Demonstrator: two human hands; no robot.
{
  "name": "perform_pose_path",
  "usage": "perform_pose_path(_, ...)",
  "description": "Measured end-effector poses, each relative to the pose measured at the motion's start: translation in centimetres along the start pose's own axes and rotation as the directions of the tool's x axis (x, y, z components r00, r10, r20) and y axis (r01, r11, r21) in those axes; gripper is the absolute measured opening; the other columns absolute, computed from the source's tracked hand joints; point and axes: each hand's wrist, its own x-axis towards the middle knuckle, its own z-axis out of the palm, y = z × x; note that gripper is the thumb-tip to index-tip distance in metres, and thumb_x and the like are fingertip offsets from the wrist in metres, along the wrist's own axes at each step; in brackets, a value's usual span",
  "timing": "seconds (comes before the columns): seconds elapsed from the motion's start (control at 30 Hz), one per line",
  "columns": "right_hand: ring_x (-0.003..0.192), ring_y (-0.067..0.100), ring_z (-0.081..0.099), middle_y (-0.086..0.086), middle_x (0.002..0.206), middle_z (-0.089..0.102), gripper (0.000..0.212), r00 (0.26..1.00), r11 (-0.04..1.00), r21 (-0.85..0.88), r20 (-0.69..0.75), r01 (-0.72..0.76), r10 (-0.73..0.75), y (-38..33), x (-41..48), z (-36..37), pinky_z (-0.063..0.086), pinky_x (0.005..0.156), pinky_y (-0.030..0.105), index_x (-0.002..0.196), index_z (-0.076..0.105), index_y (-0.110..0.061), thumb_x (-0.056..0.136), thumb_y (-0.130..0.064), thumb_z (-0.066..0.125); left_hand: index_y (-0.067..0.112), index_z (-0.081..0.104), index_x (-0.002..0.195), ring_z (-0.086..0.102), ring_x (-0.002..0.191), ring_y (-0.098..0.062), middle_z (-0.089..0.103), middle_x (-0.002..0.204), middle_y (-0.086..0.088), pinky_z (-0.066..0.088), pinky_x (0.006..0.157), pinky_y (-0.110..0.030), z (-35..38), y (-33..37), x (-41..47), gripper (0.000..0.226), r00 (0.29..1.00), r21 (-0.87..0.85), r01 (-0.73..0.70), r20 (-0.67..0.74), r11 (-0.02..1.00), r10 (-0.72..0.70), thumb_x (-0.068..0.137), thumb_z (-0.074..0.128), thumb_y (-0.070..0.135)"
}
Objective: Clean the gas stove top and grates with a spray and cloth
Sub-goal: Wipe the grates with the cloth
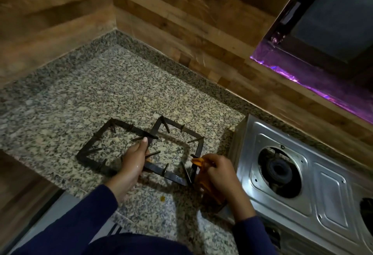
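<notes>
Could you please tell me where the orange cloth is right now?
In the head view, the orange cloth is bunched in the right hand, pressed against the near-right corner of the right grate, between that grate and the steel stove.

Two dark metal grates lie on the speckled granite counter (121, 85), the left grate (96, 150) flat and the right grate (198, 143) tilted up and overlapping it. The left hand (134, 161) grips the right grate at its left side, while the right hand (219, 171) presses an orange cloth (203, 176) against its near right corner. The steel stove top (327, 190) stands just beside them on the right, its open burner (279, 171) without a grate.
</notes>
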Motion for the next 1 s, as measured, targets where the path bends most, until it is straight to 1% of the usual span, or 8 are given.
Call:
perform_pose_path(0.1, 0.077, 0.023, 0.069, 0.003, 0.087, 0.074, 0.029, 0.974, 0.963, 0.266, -0.209, -0.033, 0.091, -1.8, 0.4, -1.6, 0.057, 0.067, 0.037, 0.091, 0.072, -0.020, 0.085, -0.001, 0.051, 0.011, 0.065, 0.096, 0.061, 0.096, -0.028, 0.067, 0.099, -0.011, 0.042, 0.077, -0.032, -1.6, 0.5, 0.0, 0.048, 0.997, -0.041, -0.083, 0.005, 0.996, 0.083, 0.100, 0.042, 0.054)
perform_pose_path(0.2, 0.092, 0.017, 0.064, 0.002, 0.103, 0.071, 0.023, 0.882, 0.984, 0.168, -0.471, 0.061, 0.026, -3.8, 1.2, -1.9, 0.049, 0.080, 0.030, 0.111, 0.070, -0.018, 0.092, -0.011, 0.058, 0.013, 0.067, 0.093, 0.063, 0.090, -0.027, 0.066, 0.090, -0.009, 0.044, 0.078, -0.034, -2.5, 1.2, -0.3, 0.049, 0.989, -0.080, -0.147, 0.022, 0.986, 0.150, 0.097, 0.045, 0.056)
perform_pose_path(0.4, 0.080, 0.009, 0.064, -0.009, 0.085, 0.070, 0.011, 0.974, 0.988, 0.127, -0.221, 0.090, -0.060, -6.0, 0.2, -2.7, 0.048, 0.064, 0.022, 0.092, 0.074, -0.025, 0.087, -0.017, 0.069, 0.017, 0.050, 0.069, 0.049, 0.069, -0.019, 0.049, 0.068, 0.001, 0.034, 0.068, -0.033, -3.0, 2.5, -1.9, 0.045, 0.961, -0.096, -0.275, -0.005, 0.957, 0.276, 0.101, 0.043, 0.048)
perform_pose_path(0.57, 0.095, 0.010, 0.066, -0.004, 0.105, 0.073, 0.025, 0.769, 0.943, 0.209, -0.635, 0.259, -0.070, -7.9, -1.1, -4.8, 0.052, 0.087, 0.028, 0.115, 0.072, -0.017, 0.090, -0.016, 0.067, 0.020, 0.057, 0.073, 0.053, 0.074, -0.021, 0.055, 0.073, -0.002, 0.036, 0.073, -0.035, -2.9, 2.7, -3.6, 0.047, 0.936, -0.061, -0.337, 0.080, 0.939, 0.342, 0.097, 0.045, 0.059)
perform_pose_path(0.7, 0.080, 0.018, 0.066, 0.002, 0.089, 0.074, 0.017, 0.885, 0.992, -0.069, -0.448, 0.104, -0.124, -8.5, -1.9, -4.8, 0.055, 0.073, 0.033, 0.097, 0.073, -0.014, 0.089, -0.010, 0.059, 0.017, 0.050, 0.066, 0.052, 0.063, -0.023, 0.047, 0.062, -0.001, 0.037, 0.066, -0.034, -1.4, 3.9, -5.9, 0.050, 0.878, -0.043, -0.418, 0.237, 0.907, 0.416, 0.096, 0.045, 0.057)
perform_pose_path(0.8, 0.080, 0.018, 0.067, 0.000, 0.083, 0.072, 0.013, 0.918, 0.995, 0.087, -0.391, -0.042, 0.073, -6.6, -2.7, -6.3, 0.054, 0.069, 0.032, 0.090, 0.075, -0.016, 0.089, -0.015, 0.062, 0.013, 0.048, 0.066, 0.054, 0.046, -0.012, 0.047, 0.049, 0.008, 0.040, 0.054, -0.025, -0.4, 3.9, -6.9, 0.050, 0.851, 0.007, -0.463, 0.281, 0.886, 0.443, 0.096, 0.043, 0.053)
perform_pose_path(0.9, 0.089, 0.013, 0.069, -0.006, 0.091, 0.073, 0.011, 0.828, 0.944, 0.327, -0.542, 0.050, 0.144, -5.5, -4.2, -8.0, 0.055, 0.077, 0.025, 0.096, 0.075, -0.021, 0.090, -0.022, 0.066, 0.022, 0.049, 0.061, 0.050, 0.048, -0.008, 0.047, 0.048, 0.010, 0.035, 0.055, -0.024, 1.0, 3.2, -7.2, 0.054, 0.833, 0.045, -0.497, 0.303, 0.867, 0.462, 0.095, 0.042, 0.064)
perform_pose_path(1.0, 0.090, 0.007, 0.066, -0.007, 0.098, 0.073, 0.020, 0.769, 0.984, 0.123, -0.639, 0.133, -0.024, -6.2, -5.9, -7.8, 0.045, 0.074, 0.015, 0.108, 0.074, -0.017, 0.090, -0.018, 0.066, 0.028, 0.052, 0.057, 0.051, 0.055, -0.017, 0.047, 0.053, 0.010, 0.036, 0.062, -0.033, 3.6, 2.4, -8.2, 0.051, 0.808, 0.034, -0.507, 0.366, 0.862, 0.461, 0.086, 0.042, 0.069)
